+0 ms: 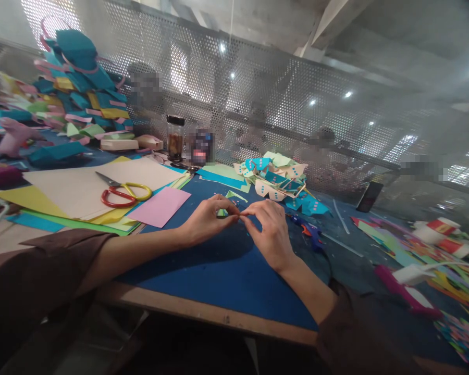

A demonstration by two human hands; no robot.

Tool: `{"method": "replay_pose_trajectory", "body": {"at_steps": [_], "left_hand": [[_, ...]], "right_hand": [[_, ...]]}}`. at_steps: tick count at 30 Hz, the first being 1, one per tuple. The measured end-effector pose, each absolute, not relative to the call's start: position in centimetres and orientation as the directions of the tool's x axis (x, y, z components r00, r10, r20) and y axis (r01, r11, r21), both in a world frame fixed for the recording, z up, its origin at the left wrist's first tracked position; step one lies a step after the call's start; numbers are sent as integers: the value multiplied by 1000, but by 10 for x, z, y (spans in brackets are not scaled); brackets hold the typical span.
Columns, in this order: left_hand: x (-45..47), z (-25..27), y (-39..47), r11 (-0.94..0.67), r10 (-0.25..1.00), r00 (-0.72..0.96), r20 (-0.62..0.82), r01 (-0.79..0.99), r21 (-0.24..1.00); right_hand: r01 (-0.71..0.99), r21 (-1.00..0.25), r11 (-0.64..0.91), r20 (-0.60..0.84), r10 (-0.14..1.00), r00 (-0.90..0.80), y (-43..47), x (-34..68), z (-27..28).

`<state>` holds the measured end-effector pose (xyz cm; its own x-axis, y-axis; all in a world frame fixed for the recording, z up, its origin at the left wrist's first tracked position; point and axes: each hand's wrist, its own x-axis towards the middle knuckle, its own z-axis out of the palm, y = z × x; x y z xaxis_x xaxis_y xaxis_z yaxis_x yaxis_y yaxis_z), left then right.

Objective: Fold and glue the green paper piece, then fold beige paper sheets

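Observation:
My left hand [213,219] and my right hand [269,229] meet fingertip to fingertip above the blue table [219,281]. Each thumb and forefinger is pinched together; whatever they hold, if anything, is too small to make out. Just beyond the fingers lie a pale green folded paper strip [236,196] and tiny scraps. A pink paper sheet [161,207] rests near my left forearm. To the right of my right hand is a blue hot glue gun [308,230] with an orange trigger.
Scissors [122,194] with red and yellow handles lie on stacked paper sheets [70,182]. Folded paper boats [281,179] are heaped ahead. A lidded glass jar [175,139] stands before the mesh partition [219,78]. Blue paper piles [78,78] rise at left; a pink power strip [406,291] lies right.

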<state>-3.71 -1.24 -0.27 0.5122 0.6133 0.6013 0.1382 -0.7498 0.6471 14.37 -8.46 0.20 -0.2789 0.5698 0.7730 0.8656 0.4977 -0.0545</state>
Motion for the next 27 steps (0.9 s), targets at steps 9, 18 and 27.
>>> {"method": "replay_pose_trajectory", "body": {"at_steps": [9, 18, 27], "left_hand": [[-38, 1, -16, -760, 601, 535, 594, 151, 632], [-39, 0, -13, -750, 608, 528, 592, 138, 647], [-38, -2, -13, -763, 598, 534, 598, 149, 629]], "right_hand": [[815, -316, 486, 723, 679, -125, -80, 145, 1], [774, -383, 505, 716, 692, -98, -83, 143, 3], [724, -483, 492, 652, 754, -78, -78, 145, 1]]}}
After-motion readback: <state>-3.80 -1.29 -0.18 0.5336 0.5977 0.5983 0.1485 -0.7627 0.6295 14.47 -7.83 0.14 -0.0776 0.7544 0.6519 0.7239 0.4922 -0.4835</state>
